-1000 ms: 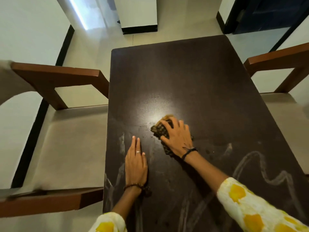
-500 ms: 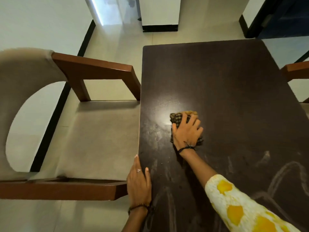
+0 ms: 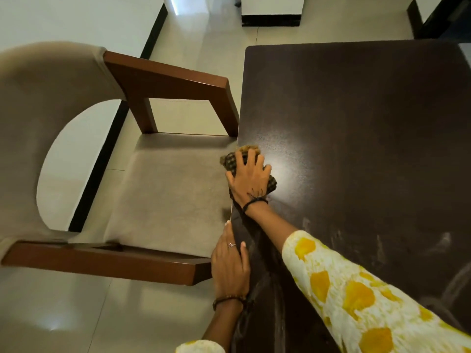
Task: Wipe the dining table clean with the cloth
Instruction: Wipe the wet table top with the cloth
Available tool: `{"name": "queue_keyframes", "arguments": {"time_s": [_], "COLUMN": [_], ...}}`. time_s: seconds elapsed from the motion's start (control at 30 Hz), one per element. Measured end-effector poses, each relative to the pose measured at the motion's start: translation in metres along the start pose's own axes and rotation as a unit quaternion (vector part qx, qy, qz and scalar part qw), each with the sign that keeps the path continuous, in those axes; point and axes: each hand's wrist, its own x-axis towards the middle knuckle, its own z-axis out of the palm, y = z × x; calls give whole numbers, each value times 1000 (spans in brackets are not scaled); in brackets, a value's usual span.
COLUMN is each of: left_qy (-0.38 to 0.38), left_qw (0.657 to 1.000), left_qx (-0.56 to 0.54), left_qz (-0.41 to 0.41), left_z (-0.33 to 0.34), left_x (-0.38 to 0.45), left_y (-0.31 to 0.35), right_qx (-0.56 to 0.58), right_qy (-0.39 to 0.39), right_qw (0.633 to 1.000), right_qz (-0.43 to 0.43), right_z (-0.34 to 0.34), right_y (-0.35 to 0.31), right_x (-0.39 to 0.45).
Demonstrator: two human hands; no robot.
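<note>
The right hand (image 3: 248, 175) is pressing, fingers spread, on the checked cloth (image 3: 230, 160), hiding most of it at the dining table (image 3: 356, 138) edge's nine o'clock side. The left hand (image 3: 229, 261) is lying flat at seven o'clock; its thumb is hidden.

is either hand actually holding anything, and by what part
The right hand presses flat on the middle of the cloth at the table's left edge; fingers spread, not gripping. The left hand rests on the edge, holding nothing.

Cloth (image 3: 230, 159): dark checked, bunched, at left edge of dining table (image 3: 356, 138), partly overhanging. Table top: dark brown, glossy, rectangular; pale smeared streaks at near right.
</note>
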Motion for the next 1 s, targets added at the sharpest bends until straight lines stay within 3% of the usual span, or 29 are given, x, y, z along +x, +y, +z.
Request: {"name": "queue_keyframes", "arguments": {"time_s": [0.23, 0.53, 0.63, 0.87, 1.0], "left_qy": [-4, -2, -5, -17, -10], "left_qw": [1000, 1000, 1000, 999, 999], "left_qx": [-3, -14, -8, 12, 15], "left_qz": [-22, -26, -28, -36, -32], "left_z": [0, 2, 2, 0, 1], "left_x": [0, -1, -1, 1, 1], "left_y": [2, -1, 1, 3, 4], "right_qx": [40, 25, 29, 99, 99], "right_qy": [13, -107, -109, -63, -61], "right_qw": [990, 986, 983, 950, 935], "right_qz": [-134, -128, -143, -289, -336], "right_z": [-6, 3, 1, -8, -10], "right_y": [16, 17, 15, 37, 45], "right_x": [-61, 47, 56, -23, -22]}}
